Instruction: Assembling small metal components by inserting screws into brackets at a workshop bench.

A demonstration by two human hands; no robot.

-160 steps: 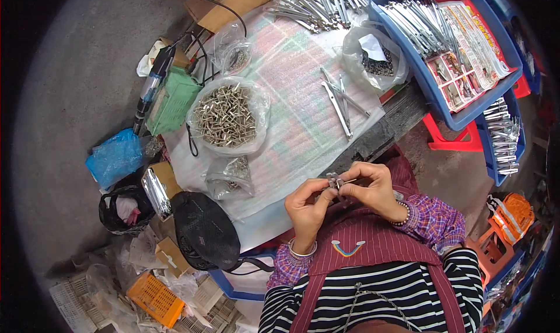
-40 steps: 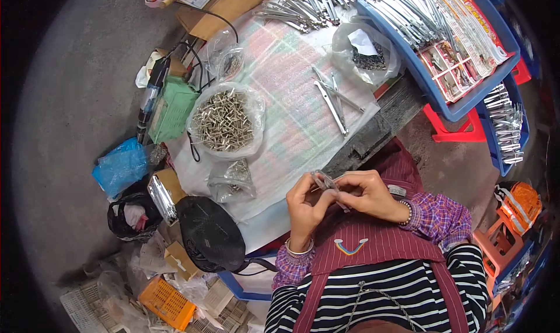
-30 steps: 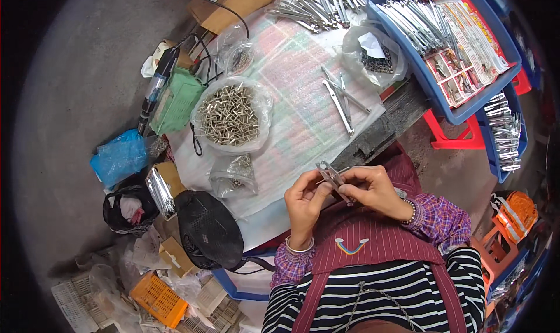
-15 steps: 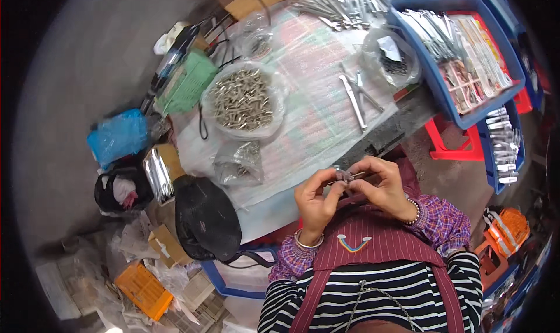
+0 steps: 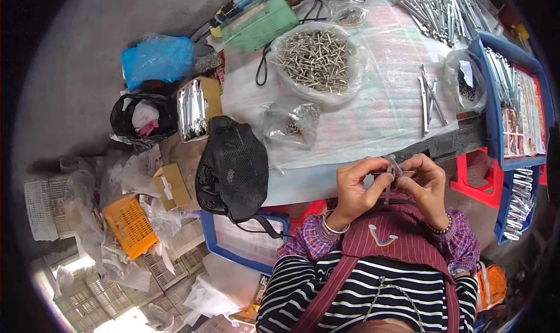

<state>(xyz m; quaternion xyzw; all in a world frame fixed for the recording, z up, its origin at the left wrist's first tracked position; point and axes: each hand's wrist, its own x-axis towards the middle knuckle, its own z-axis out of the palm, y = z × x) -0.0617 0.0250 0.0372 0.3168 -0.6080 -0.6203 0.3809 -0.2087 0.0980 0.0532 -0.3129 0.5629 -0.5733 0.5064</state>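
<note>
My left hand (image 5: 357,188) and my right hand (image 5: 426,187) meet in front of my apron, just off the table's near edge. Both pinch a small grey metal part (image 5: 394,168) between thumbs and fingertips. Something thin and rod-like crosses it from one hand toward the other; its exact shape is too small to tell. Beyond the hands, a few long silver metal strips (image 5: 425,102) lie crossed on the table. Farther left stands an open plastic bag of short metal pins or rivets (image 5: 315,58), and closer to me a smaller clear bag (image 5: 291,124) holds several small pieces.
A blue crate (image 5: 487,120) of metal strips stands at the right, above a red stool (image 5: 461,184). Another blue tray (image 5: 518,204) sits below it. Left are a black mesh bag (image 5: 233,166), a cardboard box of strips (image 5: 213,96), a green basket (image 5: 262,23) and an orange basket (image 5: 129,225).
The whole view has shifted, so the table and its things appear farther right. My hands still pinch the small part together, which now shows more upright between the fingertips.
</note>
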